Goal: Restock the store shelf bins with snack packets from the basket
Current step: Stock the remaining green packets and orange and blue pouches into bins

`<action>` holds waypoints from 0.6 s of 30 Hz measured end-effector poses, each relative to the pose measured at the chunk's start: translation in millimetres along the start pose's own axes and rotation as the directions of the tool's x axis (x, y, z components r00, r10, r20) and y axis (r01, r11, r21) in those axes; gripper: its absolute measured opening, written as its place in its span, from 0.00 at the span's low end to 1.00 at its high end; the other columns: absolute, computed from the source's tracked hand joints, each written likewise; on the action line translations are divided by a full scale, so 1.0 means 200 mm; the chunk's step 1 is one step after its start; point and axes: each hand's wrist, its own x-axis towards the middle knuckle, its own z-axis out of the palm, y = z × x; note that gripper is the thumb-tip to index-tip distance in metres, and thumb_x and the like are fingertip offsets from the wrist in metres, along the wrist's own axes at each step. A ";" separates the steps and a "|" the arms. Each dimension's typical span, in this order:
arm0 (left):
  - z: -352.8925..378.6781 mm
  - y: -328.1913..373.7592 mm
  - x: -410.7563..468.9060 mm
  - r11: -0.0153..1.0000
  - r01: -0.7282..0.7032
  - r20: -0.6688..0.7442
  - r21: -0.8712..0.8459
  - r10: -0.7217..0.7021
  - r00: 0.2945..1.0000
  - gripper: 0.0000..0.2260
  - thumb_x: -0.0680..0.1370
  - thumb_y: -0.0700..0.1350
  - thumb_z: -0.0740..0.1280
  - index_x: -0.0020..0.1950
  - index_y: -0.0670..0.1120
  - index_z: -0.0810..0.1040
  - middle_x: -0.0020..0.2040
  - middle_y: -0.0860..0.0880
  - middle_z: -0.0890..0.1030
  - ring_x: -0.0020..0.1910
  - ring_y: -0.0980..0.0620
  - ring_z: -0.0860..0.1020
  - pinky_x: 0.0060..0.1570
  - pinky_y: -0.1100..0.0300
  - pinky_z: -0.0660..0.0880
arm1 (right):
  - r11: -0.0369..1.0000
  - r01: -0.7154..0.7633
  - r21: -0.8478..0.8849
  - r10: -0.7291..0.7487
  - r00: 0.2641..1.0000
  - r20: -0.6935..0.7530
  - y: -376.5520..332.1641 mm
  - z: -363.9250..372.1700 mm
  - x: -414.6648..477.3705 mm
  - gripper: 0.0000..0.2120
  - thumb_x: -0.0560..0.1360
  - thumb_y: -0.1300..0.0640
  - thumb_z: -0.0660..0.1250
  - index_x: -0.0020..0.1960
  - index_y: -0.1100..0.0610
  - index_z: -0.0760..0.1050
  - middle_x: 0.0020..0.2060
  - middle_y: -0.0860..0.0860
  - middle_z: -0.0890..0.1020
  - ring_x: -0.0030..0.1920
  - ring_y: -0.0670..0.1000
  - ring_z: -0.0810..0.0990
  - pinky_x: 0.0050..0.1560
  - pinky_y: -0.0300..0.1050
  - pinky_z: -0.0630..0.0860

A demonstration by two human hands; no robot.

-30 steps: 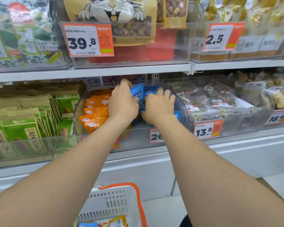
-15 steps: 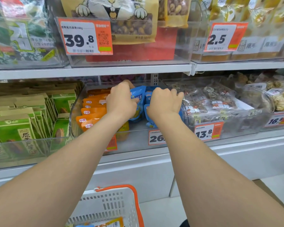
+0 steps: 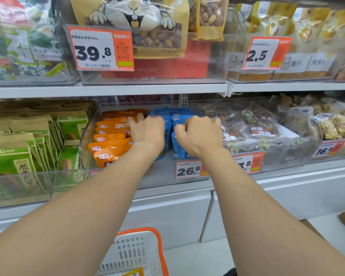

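A clear shelf bin (image 3: pixel 163 174) holds a row of orange snack packets (image 3: pixel 110 140) on its left and blue snack packets (image 3: pixel 177 114) on its right. Both my hands are inside it. My left hand (image 3: pixel 145 132) lies over the seam between the two rows, fingers stretched forward and touching the packets. My right hand (image 3: pixel 199 134) has its fingers curled over the tops of the blue packets at the front. The white basket (image 3: pixel 135 253) with an orange rim stands on the floor below, with a packet (image 3: pixel 133 272) showing at its bottom.
Green packets (image 3: pixel 24 148) fill the bin to the left, and clear bags of nuts (image 3: pixel 253 128) fill the bin to the right. The upper shelf (image 3: pixel 127 89) hangs close above the hands. Price tags (image 3: pixel 189 170) line the bin fronts.
Both hands have sunk lower into the bin. The blue packets held up between them now stand in the blue row. My left fingers have spread out toward the orange packets.
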 end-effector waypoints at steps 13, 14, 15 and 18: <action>-0.02 -0.02 -0.05 0.999 0.019 -0.046 -0.035 -0.021 0.999 0.15 0.73 0.38 0.73 0.57 0.52 0.79 0.54 0.46 0.83 0.64 0.42 0.73 0.63 0.42 0.65 | 0.988 0.107 -0.115 -0.092 0.987 0.133 0.02 -0.07 -0.08 0.29 0.67 0.32 0.59 0.57 0.48 0.80 0.53 0.51 0.82 0.58 0.59 0.73 0.60 0.56 0.64; -0.03 0.00 -0.04 0.999 0.019 -0.043 -0.032 -0.020 0.999 0.16 0.73 0.38 0.73 0.58 0.52 0.79 0.56 0.46 0.83 0.65 0.42 0.73 0.63 0.42 0.65 | 0.984 0.118 -0.133 -0.098 0.984 0.151 0.03 -0.06 -0.08 0.30 0.66 0.30 0.61 0.59 0.48 0.80 0.55 0.51 0.81 0.59 0.59 0.73 0.60 0.56 0.64; -0.02 0.01 -0.04 1.000 0.020 -0.042 -0.022 -0.021 0.999 0.18 0.73 0.39 0.73 0.60 0.52 0.78 0.57 0.46 0.82 0.66 0.42 0.72 0.63 0.43 0.65 | 0.982 0.126 -0.144 -0.103 0.981 0.163 0.04 -0.06 -0.08 0.32 0.66 0.28 0.64 0.61 0.47 0.79 0.56 0.51 0.80 0.60 0.59 0.72 0.61 0.56 0.64; -0.01 0.03 -0.06 0.999 0.042 -0.081 0.019 -0.040 0.996 0.29 0.72 0.44 0.77 0.71 0.50 0.72 0.64 0.44 0.78 0.67 0.40 0.71 0.64 0.42 0.67 | 0.982 0.119 -0.148 -0.094 0.981 0.169 0.04 -0.07 -0.08 0.39 0.63 0.21 0.66 0.63 0.47 0.77 0.58 0.52 0.78 0.60 0.59 0.72 0.60 0.56 0.64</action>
